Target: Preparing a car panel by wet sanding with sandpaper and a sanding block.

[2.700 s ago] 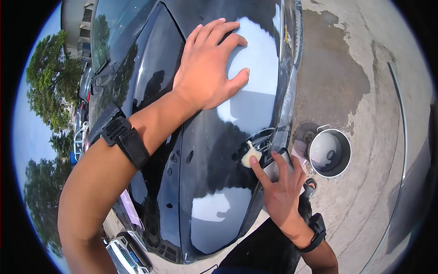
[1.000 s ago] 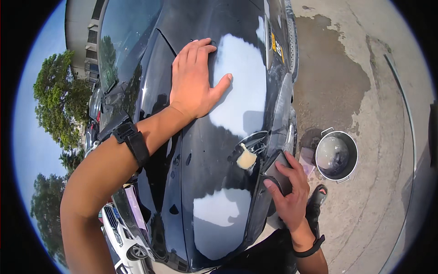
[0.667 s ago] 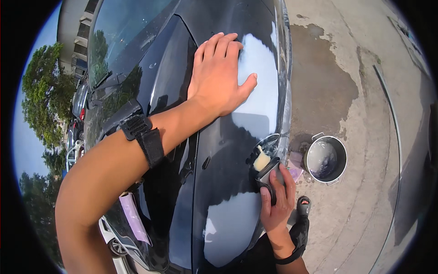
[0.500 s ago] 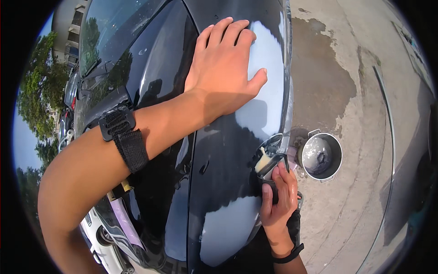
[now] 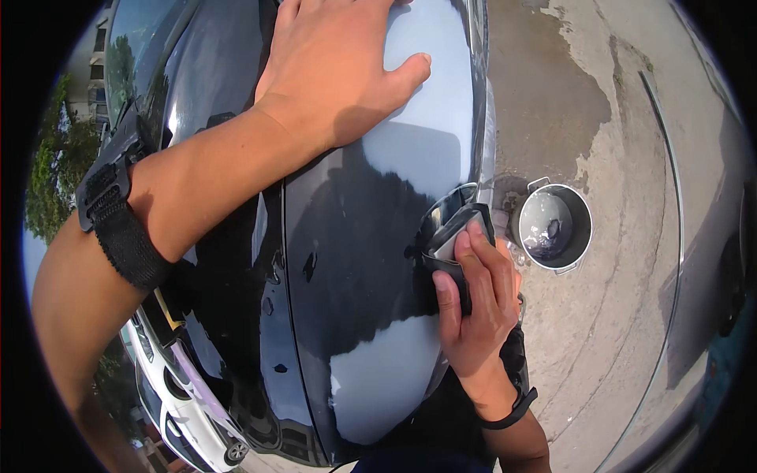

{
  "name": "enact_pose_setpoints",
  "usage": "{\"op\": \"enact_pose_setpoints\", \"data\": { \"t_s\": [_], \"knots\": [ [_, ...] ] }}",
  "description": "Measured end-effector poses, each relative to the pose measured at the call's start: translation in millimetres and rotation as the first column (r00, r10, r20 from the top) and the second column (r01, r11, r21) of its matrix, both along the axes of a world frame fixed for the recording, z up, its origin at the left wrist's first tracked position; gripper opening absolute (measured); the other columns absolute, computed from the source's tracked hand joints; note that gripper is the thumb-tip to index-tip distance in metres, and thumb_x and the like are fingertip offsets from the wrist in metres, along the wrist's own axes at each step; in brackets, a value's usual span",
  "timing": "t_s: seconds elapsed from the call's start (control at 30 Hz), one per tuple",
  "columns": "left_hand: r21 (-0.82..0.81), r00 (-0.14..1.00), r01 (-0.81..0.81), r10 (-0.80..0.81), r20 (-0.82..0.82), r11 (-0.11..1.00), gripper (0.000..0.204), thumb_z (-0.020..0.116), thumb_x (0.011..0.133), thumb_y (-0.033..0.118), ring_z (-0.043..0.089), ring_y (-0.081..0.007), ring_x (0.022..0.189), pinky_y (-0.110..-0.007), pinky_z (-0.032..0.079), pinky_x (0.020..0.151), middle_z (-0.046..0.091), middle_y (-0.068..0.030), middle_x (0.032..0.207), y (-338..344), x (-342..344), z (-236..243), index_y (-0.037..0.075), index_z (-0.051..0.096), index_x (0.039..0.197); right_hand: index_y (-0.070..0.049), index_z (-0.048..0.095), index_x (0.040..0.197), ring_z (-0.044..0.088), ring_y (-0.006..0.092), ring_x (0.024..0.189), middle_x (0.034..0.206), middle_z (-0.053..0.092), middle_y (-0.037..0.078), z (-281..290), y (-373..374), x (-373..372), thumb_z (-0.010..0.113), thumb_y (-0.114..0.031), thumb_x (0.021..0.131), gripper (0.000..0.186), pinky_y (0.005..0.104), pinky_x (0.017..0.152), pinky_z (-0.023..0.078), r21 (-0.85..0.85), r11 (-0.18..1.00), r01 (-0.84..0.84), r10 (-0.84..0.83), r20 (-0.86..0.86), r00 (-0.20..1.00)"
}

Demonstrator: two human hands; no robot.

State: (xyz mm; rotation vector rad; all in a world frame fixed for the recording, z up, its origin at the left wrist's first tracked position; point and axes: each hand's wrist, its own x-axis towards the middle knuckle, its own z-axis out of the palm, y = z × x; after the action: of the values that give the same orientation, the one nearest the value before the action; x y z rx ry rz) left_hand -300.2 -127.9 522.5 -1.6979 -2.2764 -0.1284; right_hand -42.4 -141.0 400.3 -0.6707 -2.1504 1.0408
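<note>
My left hand point(image 5: 335, 67) rests spread on the car's black-and-grey body panel point(image 5: 347, 252), its fingertips partly cut off by the upper edge. Part of its palm and thumb lies over a pale grey matte patch point(image 5: 426, 150). With my right hand point(image 5: 485, 307) I grip a pale block wrapped in a dark sheet that looks like sandpaper point(image 5: 461, 229). The block sits tilted at the panel's right edge, beside a rounded shiny spot; its underside is hidden. A second pale grey patch point(image 5: 386, 378) lies nearer to me on the panel.
A metal pot point(image 5: 582, 240) with two handles and cloudy liquid stands on the concrete to the right. Beyond it spreads a wet patch point(image 5: 544, 94). A long thin strip point(image 5: 669, 150) lies farther right. At the lower left is a white car point(image 5: 185, 426).
The view has shifted, putting my left hand higher and farther left in it. The wrapped block is turned differently, and the pale yellow piece beside it no longer shows.
</note>
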Motion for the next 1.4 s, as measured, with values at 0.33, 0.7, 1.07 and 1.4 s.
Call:
{"op": "enact_pose_setpoints", "data": {
  "t_s": [0.33, 0.7, 1.07, 1.4],
  "knots": [
    [0.026, 0.983, 0.039, -0.033, -0.18, 0.999, 0.053, 0.076, 0.083, 0.035, 0.043, -0.0366, 0.142, -0.051, 0.03, 0.12, 0.055, -0.0105, 0.148, 5, -1, -9, 0.01, 0.062, 0.128, -0.001, 0.072, 0.12, 0.064, 0.0387, 0.111, 0.125, 0.069, 0.013, 0, -21, 30, 0.077, -0.025, 0.092, 0.037, 0.0418, 0.085, 0.044, 0.012, 1.0, 0.022, -0.022, 0.043, 0.999],
    [0.024, 0.99, 0.01, -0.007, -0.14, 1.0, 0.053, 0.076, 0.082, 0.032, 0.04, -0.0374, 0.145, -0.051, 0.029, 0.121, 0.053, -0.0113, 0.149, -2, 1, -12, 0.01, 0.061, 0.127, -0.001, 0.073, 0.119, 0.064, 0.0398, 0.111, 0.127, 0.069, 0.014, -1, 2, 6, 0.08, -0.026, 0.088, 0.041, 0.0415, 0.083, 0.044, 0.078, 0.996, -0.033, 0.026, 0.083, 0.996],
    [0.022, 0.994, -0.027, 0.029, -0.107, 0.999, 0.054, 0.076, 0.082, 0.034, 0.038, -0.0372, 0.147, -0.053, 0.027, 0.122, 0.051, -0.0123, 0.151, 3, -1, -11, 0.011, 0.06, 0.128, 0.0, 0.073, 0.118, 0.064, 0.0401, 0.11, 0.126, 0.069, 0.015, -5, 5, 15, 0.083, -0.023, 0.084, 0.042, 0.0414, 0.085, 0.043, 0.062, 0.998, -0.012, 0.011, 0.017, 1.0],
    [0.02, 0.994, -0.049, 0.051, -0.1, 0.999, 0.055, 0.076, 0.083, 0.036, 0.036, -0.0376, 0.148, -0.052, 0.027, 0.122, 0.05, -0.0118, 0.152, -1, 5, -15, 0.011, 0.06, 0.129, -0.002, 0.07, 0.124, 0.062, 0.0377, 0.111, 0.13, 0.066, 0.011, 9, -3, 21, 0.079, -0.02, 0.088, 0.041, 0.0412, 0.084, 0.045, 0.035, 0.999, -0.012, 0.009, 0.102, 0.995]
  ]
}}
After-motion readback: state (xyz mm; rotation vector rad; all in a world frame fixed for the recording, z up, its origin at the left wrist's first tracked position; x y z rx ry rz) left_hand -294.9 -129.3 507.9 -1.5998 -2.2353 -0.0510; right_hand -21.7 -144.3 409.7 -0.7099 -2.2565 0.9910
